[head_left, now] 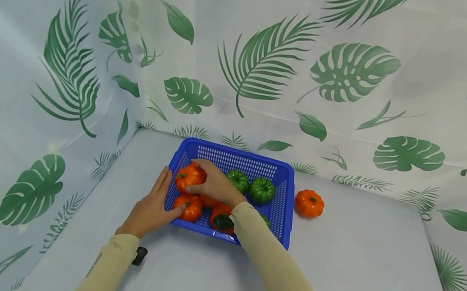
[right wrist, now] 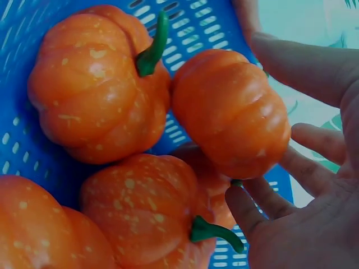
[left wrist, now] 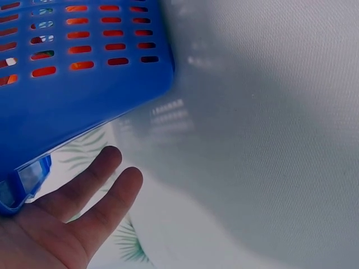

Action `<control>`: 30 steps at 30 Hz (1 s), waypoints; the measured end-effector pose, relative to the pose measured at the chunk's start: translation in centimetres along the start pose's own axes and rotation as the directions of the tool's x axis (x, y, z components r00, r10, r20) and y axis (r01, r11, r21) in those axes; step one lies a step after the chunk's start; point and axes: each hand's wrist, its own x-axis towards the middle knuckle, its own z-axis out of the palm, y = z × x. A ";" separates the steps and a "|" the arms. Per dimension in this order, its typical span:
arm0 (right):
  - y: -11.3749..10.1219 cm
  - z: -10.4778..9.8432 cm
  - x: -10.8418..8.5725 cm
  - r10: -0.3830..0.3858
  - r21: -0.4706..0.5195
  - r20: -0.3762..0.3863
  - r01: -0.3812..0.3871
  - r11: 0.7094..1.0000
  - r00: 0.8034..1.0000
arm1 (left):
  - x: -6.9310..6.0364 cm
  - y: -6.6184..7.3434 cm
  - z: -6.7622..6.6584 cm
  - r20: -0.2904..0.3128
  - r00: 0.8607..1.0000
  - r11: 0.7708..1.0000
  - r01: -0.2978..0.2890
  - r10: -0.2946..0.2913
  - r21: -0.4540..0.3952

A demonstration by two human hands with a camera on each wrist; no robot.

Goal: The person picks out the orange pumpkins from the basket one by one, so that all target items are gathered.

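My right hand (head_left: 218, 181) reaches into the blue plastic basket (head_left: 237, 152) and grips an orange pumpkin (head_left: 187, 179) at its back left. In the right wrist view, thumb and fingers lie around this pumpkin (right wrist: 230, 115), which touches another orange pumpkin (right wrist: 101, 84). At the basket's left front corner is my left hand (head_left: 150, 211), its fingers straight along the outer side and its thumb over the rim near an orange pumpkin (head_left: 188, 208). Two straight fingers (left wrist: 106, 207) show beside the basket in the left wrist view. My right arm covers part of the basket's contents.
Green pumpkins (head_left: 262, 190) sit in the basket's right half, one partly hidden by my sleeve. A single orange pumpkin (head_left: 309, 203) stands on the white table (head_left: 361, 270) right of the basket. Leaf-printed sheeting (head_left: 274, 70) hangs behind and along the sides.
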 end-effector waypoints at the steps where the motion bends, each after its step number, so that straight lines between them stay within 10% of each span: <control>1: 0.0 0.1 0.0 0.000 -0.012 0.002 0.000 1.000 1.000 | 0.0 0.0 0.0 0.001 1.000 1.000 0.000 0.000 0.000; 30: 1.0 -2.0 -3.3 0.005 0.088 -0.141 0.007 0.996 0.990 | -0.2 0.4 -0.3 0.028 0.999 1.000 0.021 -0.021 -0.012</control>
